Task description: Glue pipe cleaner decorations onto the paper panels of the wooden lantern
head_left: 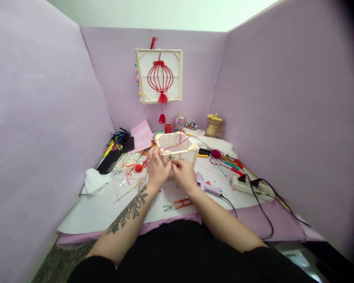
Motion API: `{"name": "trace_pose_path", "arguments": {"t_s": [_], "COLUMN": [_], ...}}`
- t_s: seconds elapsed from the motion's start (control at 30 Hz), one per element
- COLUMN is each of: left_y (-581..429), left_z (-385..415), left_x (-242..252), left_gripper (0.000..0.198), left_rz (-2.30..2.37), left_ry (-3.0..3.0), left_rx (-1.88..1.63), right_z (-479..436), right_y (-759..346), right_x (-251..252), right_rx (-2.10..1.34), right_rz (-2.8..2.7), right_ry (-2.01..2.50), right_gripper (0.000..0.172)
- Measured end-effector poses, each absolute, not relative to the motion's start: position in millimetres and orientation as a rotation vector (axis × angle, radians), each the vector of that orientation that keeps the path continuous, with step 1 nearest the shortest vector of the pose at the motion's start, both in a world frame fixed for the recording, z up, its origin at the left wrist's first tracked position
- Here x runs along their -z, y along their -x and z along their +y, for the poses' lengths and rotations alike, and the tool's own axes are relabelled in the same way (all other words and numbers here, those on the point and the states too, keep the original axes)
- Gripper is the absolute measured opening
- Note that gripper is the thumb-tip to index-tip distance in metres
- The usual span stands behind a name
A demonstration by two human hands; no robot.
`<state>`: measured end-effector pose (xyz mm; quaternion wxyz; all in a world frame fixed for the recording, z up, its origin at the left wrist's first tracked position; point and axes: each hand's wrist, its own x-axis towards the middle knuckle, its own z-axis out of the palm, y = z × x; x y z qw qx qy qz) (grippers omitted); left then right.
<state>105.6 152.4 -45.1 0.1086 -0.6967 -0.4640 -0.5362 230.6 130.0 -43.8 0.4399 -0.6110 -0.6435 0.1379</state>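
Note:
A box-shaped lantern frame [181, 156] of pale wooden sticks with white panels stands on the table in front of me. A dark red cord [177, 145] lies across its open top. My left hand [157, 168] grips the frame's left side, fingers over the edge and thumb on the front panel. My right hand [184, 173] has its fingertips pinched together against that panel, close to the left thumb; what they hold is hidden. Just above the fingertips, a small green and red decoration [170, 158] shows on the panel.
A lilac glue gun [211, 188] and red-handled thread snips [179, 204] lie near my right forearm. Farther right is a power strip [252, 186] with black cords. Red yarn [138, 168] and wooden sticks [129, 190] lie left. A finished lantern [177, 88] hangs at the back wall.

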Motion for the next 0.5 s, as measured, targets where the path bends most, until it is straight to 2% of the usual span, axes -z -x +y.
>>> {"name": "trace_pose_path", "arguments": {"t_s": [0.13, 0.2, 0.3, 0.5], "left_y": [-93, -87, -84, -91], "left_z": [132, 124, 117, 117], "left_x": [53, 58, 61, 60], "left_gripper": [0.061, 0.044, 0.014, 0.021], "left_rz": [-1.414, -1.52, -1.637, -1.788], "left_ry": [1.991, 2.049, 2.235, 2.176], "left_rx": [1.671, 1.669, 1.466, 1.06], "right_z": [129, 128, 128, 129], "right_y": [-230, -230, -230, -230], "right_x": [42, 42, 43, 45], "right_rx": [-0.35, -0.348, -0.324, -0.28], "right_rz": [-1.588, -1.588, -1.6, -1.624], "right_ry": [1.536, 1.545, 1.547, 1.538], "right_gripper": [0.02, 0.021, 0.021, 0.022]}}
